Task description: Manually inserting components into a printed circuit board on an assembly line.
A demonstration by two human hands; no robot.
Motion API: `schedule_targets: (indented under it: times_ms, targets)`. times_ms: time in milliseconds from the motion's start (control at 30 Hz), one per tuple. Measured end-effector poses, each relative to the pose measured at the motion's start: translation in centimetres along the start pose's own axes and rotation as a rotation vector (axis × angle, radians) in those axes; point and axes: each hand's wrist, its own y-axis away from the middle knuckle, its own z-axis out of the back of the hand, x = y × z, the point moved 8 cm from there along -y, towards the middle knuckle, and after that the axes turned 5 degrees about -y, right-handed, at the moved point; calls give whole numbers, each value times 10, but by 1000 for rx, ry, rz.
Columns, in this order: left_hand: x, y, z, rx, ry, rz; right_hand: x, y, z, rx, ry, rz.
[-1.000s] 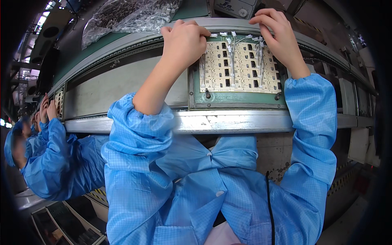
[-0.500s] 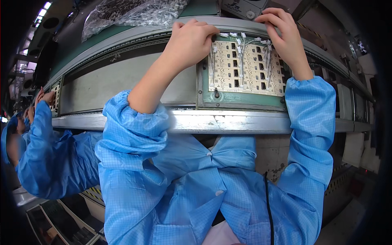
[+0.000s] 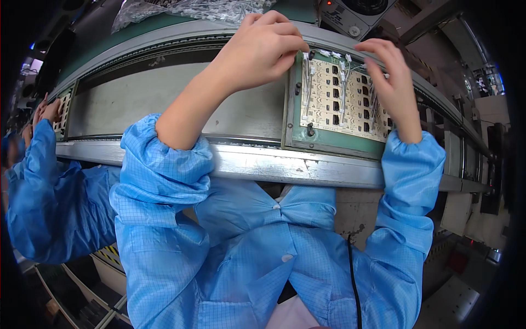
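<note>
My left hand (image 3: 268, 49) is over the far left corner of a panel of pale circuit boards (image 3: 323, 96). Its thumb and fingers are pinched together beside the end of a white wire (image 3: 308, 90); what they hold, if anything, is hidden. The panel lies in a green carrier (image 3: 339, 141) on the rails, with rows of black components and several white wires with connectors. Over the panel's far right part hangs my right hand (image 3: 393, 77), thumb and fingers apart, nothing visible between them. It covers part of the panel.
A metal rail (image 3: 263, 163) runs along the near side of the line. Beyond the far rail lies a clear plastic bag of white connectors and wires (image 3: 203, 8). A grey device (image 3: 353, 16) stands behind the carrier. At far left, a co-worker's hand (image 3: 52, 111) is at another board.
The whole view has shifted, so the carrier appears farther right. My right hand has come slightly nearer, away from the grey device. My left hand stays pinched at the panel's far left corner.
</note>
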Motion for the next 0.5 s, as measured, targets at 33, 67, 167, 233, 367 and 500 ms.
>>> schedule_targets:
  times_ms: [33, 67, 167, 233, 367, 500]
  targets:
    - [3, -1, 4, -18, -20, 28, 11, 0, -8, 28, 5, 7]
    - [9, 1, 6, -47, -23, 46, 24, -2, -23, 52, 1, 13]
    - [19, 2, 11, -76, -80, 49, 54, -5, -56, 127, 1, -12]
    - [29, 1, 15, -105, -100, 84, 61, -8, -69, 160, 29, -15]
    - [45, 3, 17, -147, -119, 167, 69, -8, -94, 243, 250, -144]
    - [49, 4, 11, -139, -137, 161, 74, -11, -110, 289, 391, -190]
